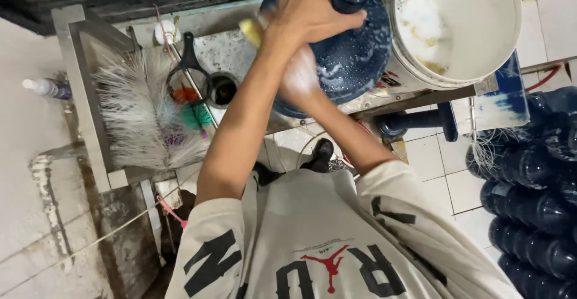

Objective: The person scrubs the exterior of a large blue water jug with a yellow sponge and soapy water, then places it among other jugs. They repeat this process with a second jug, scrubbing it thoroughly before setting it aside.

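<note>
The large blue bottle (351, 58), soap-slick, rigid and likely slippery, is steadied at its neck on the wet table (231, 49) by the clenched left hand (312, 7), while the foam-covered right hand (300, 76), grip indiscernible, is pressed against its side.

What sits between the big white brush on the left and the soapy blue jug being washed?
In the head view, between the white brush and the blue jug lies a small black long-handled scoop, with colourful bristles just below it.
</note>
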